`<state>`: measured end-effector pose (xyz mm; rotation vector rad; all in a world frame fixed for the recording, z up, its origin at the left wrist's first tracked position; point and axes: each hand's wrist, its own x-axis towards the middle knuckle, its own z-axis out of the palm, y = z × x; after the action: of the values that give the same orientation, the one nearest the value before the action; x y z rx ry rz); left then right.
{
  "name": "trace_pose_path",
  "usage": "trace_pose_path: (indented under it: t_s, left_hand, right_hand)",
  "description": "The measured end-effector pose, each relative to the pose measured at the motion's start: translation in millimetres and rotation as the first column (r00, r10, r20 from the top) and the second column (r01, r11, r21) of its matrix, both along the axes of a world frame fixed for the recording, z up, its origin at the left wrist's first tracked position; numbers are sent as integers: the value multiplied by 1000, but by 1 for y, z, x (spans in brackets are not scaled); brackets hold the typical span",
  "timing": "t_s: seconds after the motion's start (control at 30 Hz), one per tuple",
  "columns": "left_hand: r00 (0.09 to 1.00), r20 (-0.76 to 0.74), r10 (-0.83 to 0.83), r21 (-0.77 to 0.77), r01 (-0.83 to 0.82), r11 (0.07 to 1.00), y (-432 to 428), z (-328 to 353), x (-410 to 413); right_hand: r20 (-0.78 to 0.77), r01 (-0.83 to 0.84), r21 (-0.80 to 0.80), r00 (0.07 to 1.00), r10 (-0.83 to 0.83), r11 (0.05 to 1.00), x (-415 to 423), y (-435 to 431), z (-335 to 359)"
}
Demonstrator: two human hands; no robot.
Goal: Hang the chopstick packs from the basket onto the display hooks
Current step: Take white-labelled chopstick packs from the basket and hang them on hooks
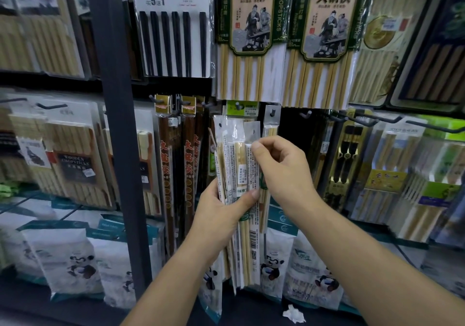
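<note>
Left hand [221, 210] grips the middle of a bundle of packs [236, 164], upright before the rack, long axis vertical, punched ends up. Right hand [281, 169] pinches the rightmost pack [252, 130] near its top, seemingly peeling it off the bundle. The hook [272, 112], already carrying one pack, sits just above and a touch right of that pinch, so the right hand is nearer. Basket's out of sight.
</note>
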<state>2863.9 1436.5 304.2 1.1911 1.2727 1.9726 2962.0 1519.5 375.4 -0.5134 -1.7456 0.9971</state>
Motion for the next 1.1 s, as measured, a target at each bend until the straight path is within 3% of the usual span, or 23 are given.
trace_pose_path:
  t_s: [0.27,0.4,0.63,0.93,1.1]
  left_hand:
    - [998,68,7,-36,-5,999,2,-4,-4]
    - [995,99,-14,-24,17,1000,4,-7,-6]
    - [999,24,-37,-80,39,996,3,-7,-6]
    - [985,148,-86,-57,96,994,0,-7,-5]
    - [979,177,-105,10,105,994,-3,1,-1]
  right_hand:
    - [-129,151,17,981,-147,988,1,18,24]
    - [-113,182,19,977,-179,983,-2,26,32]
    - [-106,209,-50,971,-213,977,-7,31,34]
    - [-70,328,-45,941,-330,944,5,33,16]
    - [2,117,-37,993,-117,992,7,6,0]
